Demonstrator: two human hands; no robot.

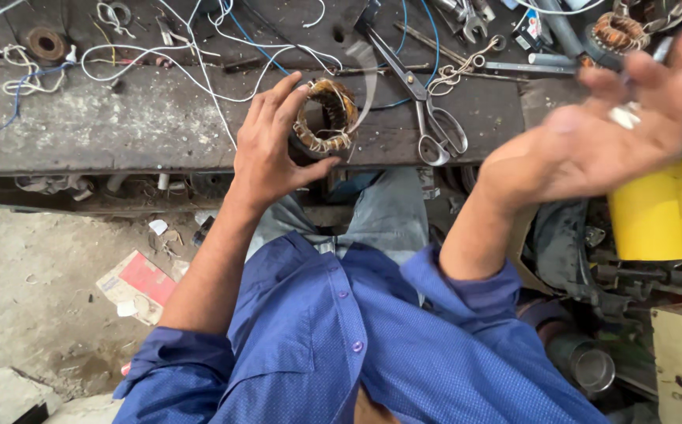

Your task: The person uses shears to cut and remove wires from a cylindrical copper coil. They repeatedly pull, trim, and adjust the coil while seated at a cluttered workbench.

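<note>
Up on the worn workbench, white wires loop across the grimy top and a blue wire snakes through them. Big steel scissors lie just right of centre, handles toward the bench edge. Top right, a second copper-wound coil sits among spanners. A brown ring rests far left. Below the bench, yellow sheet material stands at the right, a metal can beneath it, and a red-and-white carton lies on the dusty floor.
</note>
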